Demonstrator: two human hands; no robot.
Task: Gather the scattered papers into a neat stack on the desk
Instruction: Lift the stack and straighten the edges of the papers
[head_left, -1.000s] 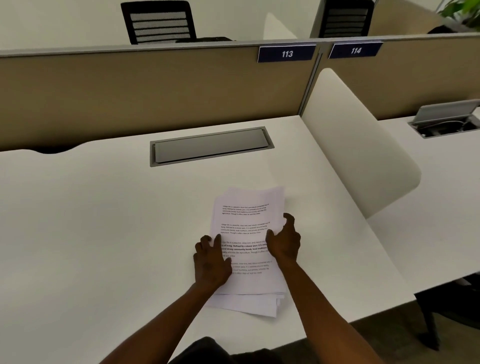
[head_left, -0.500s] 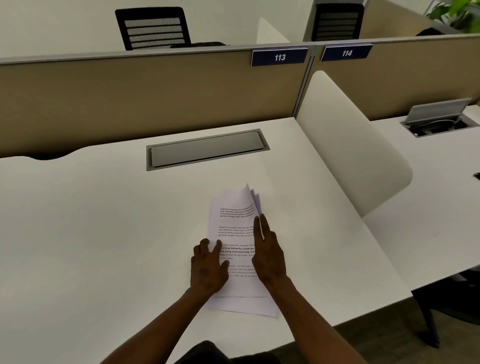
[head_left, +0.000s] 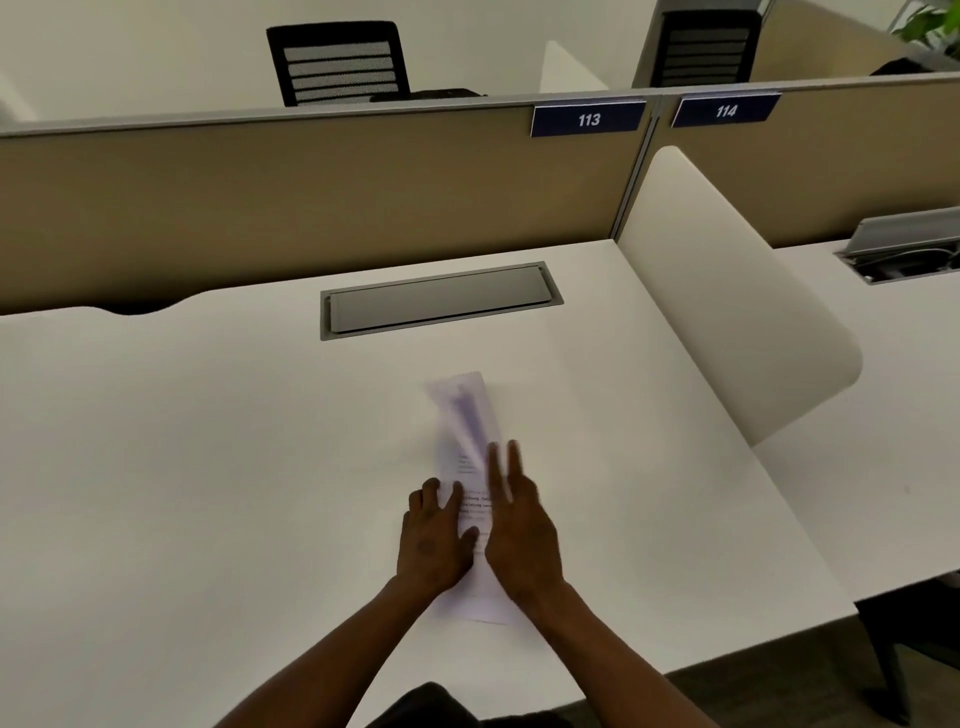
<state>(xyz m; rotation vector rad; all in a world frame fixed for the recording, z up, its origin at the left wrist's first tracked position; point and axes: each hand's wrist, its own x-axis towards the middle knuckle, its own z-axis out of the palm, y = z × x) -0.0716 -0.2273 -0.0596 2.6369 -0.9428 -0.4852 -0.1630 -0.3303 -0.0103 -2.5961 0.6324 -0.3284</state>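
Observation:
A stack of printed white papers (head_left: 464, 415) is raised on its long edge on the white desk (head_left: 208, 467), its far end blurred by motion. My left hand (head_left: 434, 538) grips the stack's left side, thumb over the printed face. Against the right side presses my right hand (head_left: 519, 525), flat with the fingers stretched forward. The near part of the stack is hidden between my two hands. I see no loose sheets elsewhere on the desk.
A shut grey cable hatch (head_left: 441, 301) lies in the desk beyond the papers. A tan partition (head_left: 311, 208) closes the back, and a white rounded divider (head_left: 727, 312) closes the right side. The neighbouring desk has an open cable box (head_left: 904, 249).
The stack lay flat under both hands a second ago. The right hand has swung its right side up, so the papers now stand on edge, pressed between the hands.

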